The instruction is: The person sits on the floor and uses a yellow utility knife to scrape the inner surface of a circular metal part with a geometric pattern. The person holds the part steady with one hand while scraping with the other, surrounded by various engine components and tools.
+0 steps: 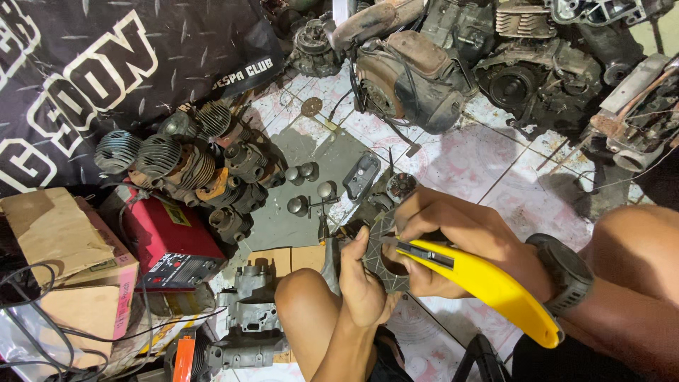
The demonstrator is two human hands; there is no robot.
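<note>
Right hand (453, 240) grips a yellow utility knife (481, 279), blade on the grey gasket sheet (385, 262) pinched by left hand (364, 279) above crowded floor tiles (488, 170); cardboard box (64, 262) at left edge.

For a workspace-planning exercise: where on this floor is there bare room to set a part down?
Bare tile lies between the rusty engine block and the right hand holding the yellow utility knife. A smaller grey patch sits beside the cylinder pile. The top edge and left side are crowded.
</note>
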